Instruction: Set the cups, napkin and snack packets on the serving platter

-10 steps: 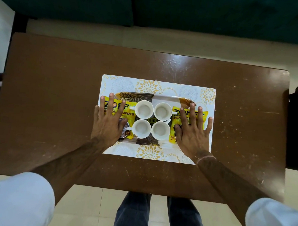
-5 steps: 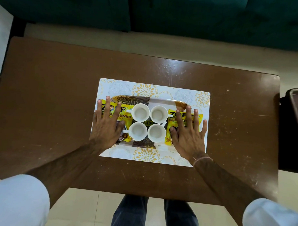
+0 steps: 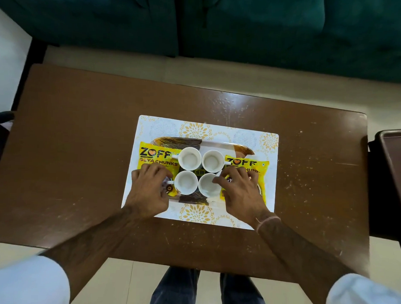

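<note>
Four white cups (image 3: pixel 197 172) in two-by-two block at platter (image 3: pixel 179 142) centre, platter on patterned mat (image 3: pixel 195 129). Two yellow snack packets: one (image 3: pixel 157 158) at 9 o'clock, one (image 3: pixel 245 163) at 3. Your left hand (image 3: pixel 148 191), fingers curled, rests on left packet; right hand (image 3: pixel 241 192), fingers bent, on right packet. Actual grip: cannot tell.

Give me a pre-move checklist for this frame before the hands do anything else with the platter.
1. Four white cups on the serving platter: ok; far-left cup, far-right cup, near-left cup, near-right cup all upright.
2. Left snack packet on platter: ok, though overhanging its edge.
3. Right snack packet on platter: ok, also overhanging.
4. Napkin placed: cannot tell.
5. Left hand and right hand free: cannot tell, fingers curled on the packets.
6. Platter on the placemat: ok.
</note>
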A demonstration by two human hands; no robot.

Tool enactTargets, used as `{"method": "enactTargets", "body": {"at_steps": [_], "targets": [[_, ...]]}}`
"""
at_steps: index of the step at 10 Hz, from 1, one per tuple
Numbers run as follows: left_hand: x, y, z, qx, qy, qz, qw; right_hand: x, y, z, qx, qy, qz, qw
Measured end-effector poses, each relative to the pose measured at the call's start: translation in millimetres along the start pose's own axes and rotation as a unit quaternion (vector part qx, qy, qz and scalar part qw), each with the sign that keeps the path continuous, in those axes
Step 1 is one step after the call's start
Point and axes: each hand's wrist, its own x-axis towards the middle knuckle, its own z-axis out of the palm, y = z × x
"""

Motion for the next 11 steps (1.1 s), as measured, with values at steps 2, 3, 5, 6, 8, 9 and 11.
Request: {"method": "enactTargets", "body": {"at_steps": [2, 3, 5, 6, 8, 9, 11], "targets": [[0, 0, 8, -0.011, -0.013, -0.031, 0.999, -4, -5, 10, -0.035, 0.004, 0.02, 0.999], [3, 1, 9, -0.021, -0.011, -0.035, 0.999, -6, -11, 14, -0.041, 0.005, 0.042, 0.998], [2, 5, 10, -0.023, -0.011, -0.039, 0.999, -6, -29, 17, -0.034, -0.016, 0.077, 0.996], [1, 6, 4, -0.028, -0.017, -0.049, 0.998, -9, -29, 16, -0.007, -0.019, 0.08, 0.997], [3, 22, -24, -0.049, -0.03, -0.083, 0.995, -6, -34, -10, 0.032, -0.002, 0.118, 0.993], [9, 35, -45, -0.036, -0.069, -0.092, 0.993, 3, -40, -33, 0.065, -0.018, 0.156, 0.986], [40, 68, -108, -0.038, -0.056, -0.076, 0.995, 34, -44, -92, 0.101, -0.036, 0.181, 0.978]]}}
